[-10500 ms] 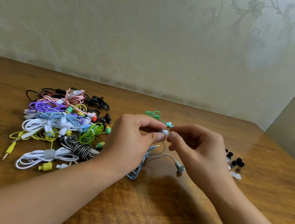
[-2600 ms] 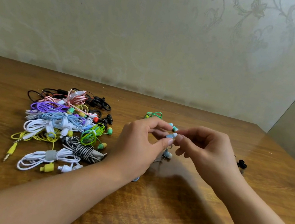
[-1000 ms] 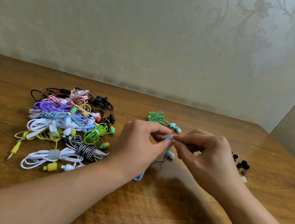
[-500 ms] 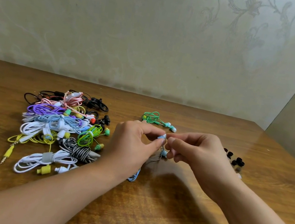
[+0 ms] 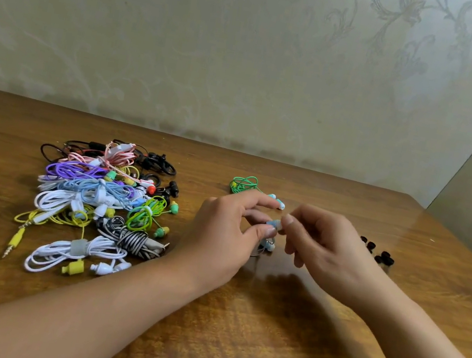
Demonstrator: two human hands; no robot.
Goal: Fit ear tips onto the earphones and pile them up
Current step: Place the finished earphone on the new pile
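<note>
Left hand (image 5: pixel 223 233) pinches a pale blue earbud (image 5: pixel 272 224) between thumb and fingers, above the wooden table (image 5: pixel 232 336). Right hand (image 5: pixel 327 245) fingers curled, fingertip at the earbud. Pile of earphones (image 5: pixel 98 202) at left; black ear tips (image 5: pixel 379 253) at right. No legible writing.

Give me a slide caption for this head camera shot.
Both hands pinch a light blue earbud beside a pile of earphones.

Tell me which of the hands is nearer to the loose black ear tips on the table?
Right. The right hand is just beside the black ear tips, its knuckles toward them. The left hand is farther, beyond the right hand, nearer the earphone pile.
</note>
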